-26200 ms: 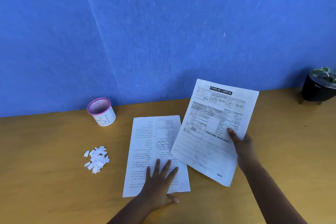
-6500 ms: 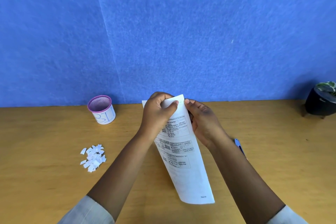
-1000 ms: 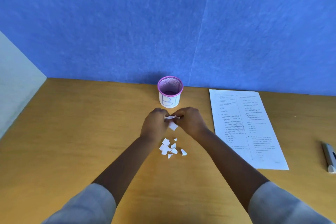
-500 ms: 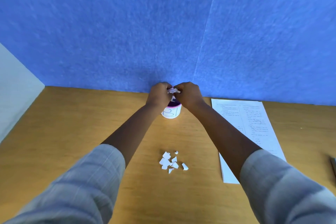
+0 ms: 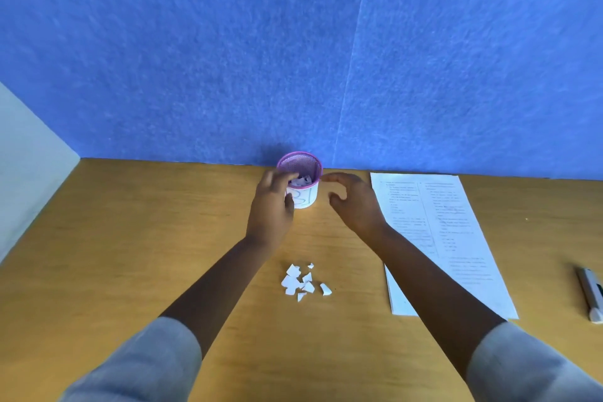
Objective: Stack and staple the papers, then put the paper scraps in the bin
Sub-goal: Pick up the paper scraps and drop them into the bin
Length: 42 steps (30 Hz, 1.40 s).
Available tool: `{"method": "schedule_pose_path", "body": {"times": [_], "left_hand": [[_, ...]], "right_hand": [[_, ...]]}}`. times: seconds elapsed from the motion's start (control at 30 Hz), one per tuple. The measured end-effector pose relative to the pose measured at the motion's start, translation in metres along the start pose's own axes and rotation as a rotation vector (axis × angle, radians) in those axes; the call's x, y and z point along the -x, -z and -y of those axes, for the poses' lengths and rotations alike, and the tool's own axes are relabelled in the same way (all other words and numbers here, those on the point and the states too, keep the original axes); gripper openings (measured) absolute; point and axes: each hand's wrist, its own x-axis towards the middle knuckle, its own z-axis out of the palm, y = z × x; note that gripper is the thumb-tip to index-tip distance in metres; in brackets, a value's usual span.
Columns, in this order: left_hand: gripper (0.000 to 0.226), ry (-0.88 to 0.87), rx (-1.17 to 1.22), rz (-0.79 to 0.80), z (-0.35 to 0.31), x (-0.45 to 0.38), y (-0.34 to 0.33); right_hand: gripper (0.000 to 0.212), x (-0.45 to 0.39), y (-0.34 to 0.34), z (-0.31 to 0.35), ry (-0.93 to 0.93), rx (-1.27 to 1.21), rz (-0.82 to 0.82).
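A small white bin [image 5: 305, 197] with a pink mesh rim stands at the back of the wooden desk, and white paper scraps [image 5: 301, 181] lie inside it. My left hand [image 5: 272, 206] is at the bin's left side with fingers apart and empty. My right hand [image 5: 354, 202] hovers just right of the bin, fingers loosely curled and empty. A small heap of white paper scraps [image 5: 301, 282] lies on the desk between my forearms. The stacked papers [image 5: 440, 232] lie flat to the right, partly under my right forearm.
A white and grey stapler [image 5: 591, 297] lies at the right edge of the desk [image 5: 130, 254]. A blue wall closes the back and a pale panel [image 5: 26, 179] the left side.
My hands carried a pinch of scraps from the heap up over the bin and let them go. Both hands have since opened and dropped to either side of the bin.
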Motion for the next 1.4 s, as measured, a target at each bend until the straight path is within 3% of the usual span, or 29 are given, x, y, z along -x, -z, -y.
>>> {"method": "schedule_pose_path", "body": {"times": [0.07,0.2,0.27,0.4,0.53,0.67,0.77,0.87,1.0,1.23,1.4], "left_hand": [[0.039,0.036,-0.034,0.073,0.005,0.024,-0.007],[0.046,0.228,-0.206,0.423,0.019,0.066,-0.027],[0.047,0.279,-0.245,0.502,0.023,0.085,-0.033],[0.047,0.242,-0.242,0.500,0.024,0.107,-0.038],[0.042,0.238,-0.123,0.485,0.018,0.120,-0.040],[0.041,0.234,0.016,0.373,0.020,0.130,-0.031],[0.049,0.272,-0.058,0.285,0.026,0.134,-0.026],[0.057,0.360,-0.130,0.380,0.029,0.136,-0.026],[0.060,0.310,-0.097,0.479,0.027,0.134,-0.031],[0.061,0.304,-0.012,0.527,0.025,0.124,-0.034],[0.062,0.329,0.079,0.539,0.030,0.123,-0.030]], "right_hand": [[0.040,0.015,-0.010,-0.014,-0.004,0.100,0.091],[0.053,0.050,-0.037,-0.030,-0.015,0.277,0.351],[0.055,0.066,-0.047,-0.035,0.005,0.329,0.438],[0.055,0.089,-0.061,-0.035,0.114,0.471,0.516],[0.055,0.102,-0.064,-0.032,0.088,0.433,0.524],[0.038,0.098,-0.050,-0.036,-0.020,0.262,0.432],[0.036,0.095,-0.040,-0.045,-0.162,0.241,0.342],[0.041,0.099,-0.044,-0.045,-0.192,0.258,0.383],[0.061,0.102,-0.056,-0.034,-0.110,0.365,0.446],[0.041,0.089,-0.060,-0.031,-0.100,0.308,0.441],[0.084,0.086,-0.057,-0.039,-0.076,0.300,0.680]]}}
